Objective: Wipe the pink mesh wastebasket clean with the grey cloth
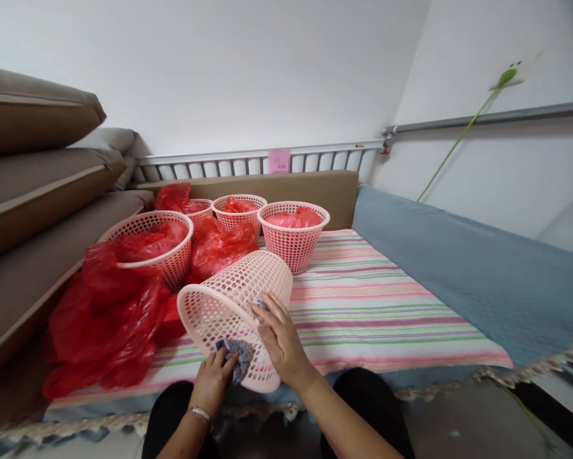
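Currently, pink basket [248,274] lies on its side on the striped sheet [377,306], near middle, mouth facing near and a little left. Left hand [208,386] at the mouth, grip closed round a bunched grey cloth [241,361] just inside. Right hand [280,341] has its grip on the rim's right edge, fingers laid along the outer mesh. Beyond: four upright baskets [293,245] holding red plastic. Loose red bags [109,319] heaped left, beside stacked cushions [32,169]. Far side, white radiator [210,167] with pink card [279,160]
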Tool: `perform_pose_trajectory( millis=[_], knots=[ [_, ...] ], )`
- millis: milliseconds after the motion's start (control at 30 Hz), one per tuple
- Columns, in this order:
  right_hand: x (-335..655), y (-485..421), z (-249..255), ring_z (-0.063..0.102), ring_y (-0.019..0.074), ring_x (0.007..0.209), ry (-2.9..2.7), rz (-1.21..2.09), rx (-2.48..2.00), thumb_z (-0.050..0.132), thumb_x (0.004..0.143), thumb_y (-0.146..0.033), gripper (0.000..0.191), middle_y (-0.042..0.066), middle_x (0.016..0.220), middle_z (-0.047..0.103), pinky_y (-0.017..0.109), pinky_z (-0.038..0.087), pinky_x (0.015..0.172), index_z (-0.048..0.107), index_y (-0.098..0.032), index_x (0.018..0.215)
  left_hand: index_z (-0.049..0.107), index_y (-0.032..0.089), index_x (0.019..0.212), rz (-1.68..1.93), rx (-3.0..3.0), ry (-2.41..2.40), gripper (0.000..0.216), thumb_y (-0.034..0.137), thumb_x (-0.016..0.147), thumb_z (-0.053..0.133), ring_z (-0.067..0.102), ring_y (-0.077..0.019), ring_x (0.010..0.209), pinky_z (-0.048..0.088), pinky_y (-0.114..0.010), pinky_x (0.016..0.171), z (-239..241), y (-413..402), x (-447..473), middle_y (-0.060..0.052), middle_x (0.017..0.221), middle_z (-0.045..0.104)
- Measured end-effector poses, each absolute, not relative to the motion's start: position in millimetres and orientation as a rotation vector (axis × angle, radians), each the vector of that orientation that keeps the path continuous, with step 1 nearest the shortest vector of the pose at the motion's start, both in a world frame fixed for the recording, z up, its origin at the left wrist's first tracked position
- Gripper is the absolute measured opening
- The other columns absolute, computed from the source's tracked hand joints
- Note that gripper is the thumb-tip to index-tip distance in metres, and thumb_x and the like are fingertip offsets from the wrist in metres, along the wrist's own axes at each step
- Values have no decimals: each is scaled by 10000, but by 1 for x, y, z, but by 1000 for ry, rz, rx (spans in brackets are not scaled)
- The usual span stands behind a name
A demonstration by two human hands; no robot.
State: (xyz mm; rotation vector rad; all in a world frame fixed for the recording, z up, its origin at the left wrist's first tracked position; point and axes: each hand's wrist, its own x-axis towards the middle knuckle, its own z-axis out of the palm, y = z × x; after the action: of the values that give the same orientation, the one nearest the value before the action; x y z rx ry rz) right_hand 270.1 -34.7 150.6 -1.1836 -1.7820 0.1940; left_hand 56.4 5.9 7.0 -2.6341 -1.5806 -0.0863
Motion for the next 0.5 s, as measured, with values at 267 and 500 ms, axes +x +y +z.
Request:
perform_pose_trajectory(
  millis=[267, 500],
  knots=[
    [253, -64, 153, 237, 281, 1400, -1835, 65, -1211, 509, 891, -341, 540, 90, 1505, 311, 528, 330, 1100, 388, -233, 1407, 486, 349, 1324, -103, -2638, -1554, 563, 38, 858, 428, 515, -265, 1119, 436, -375, 890, 5, 6, 54, -99, 1342, 524],
    [237, -94, 137, 279, 273, 1385, -1815, -106, -1173, 492, 815, -114, 699, 109, 1476, 360, 519, 375, 1086, 240, -153, 1465, 509, 327, 1309, -210, -2660, -1520, 513, 108, 845, 508, 508, -268, 1121, 442, -378, 882, -6, 4, 50, -93, 1355, 517]
  ],
)
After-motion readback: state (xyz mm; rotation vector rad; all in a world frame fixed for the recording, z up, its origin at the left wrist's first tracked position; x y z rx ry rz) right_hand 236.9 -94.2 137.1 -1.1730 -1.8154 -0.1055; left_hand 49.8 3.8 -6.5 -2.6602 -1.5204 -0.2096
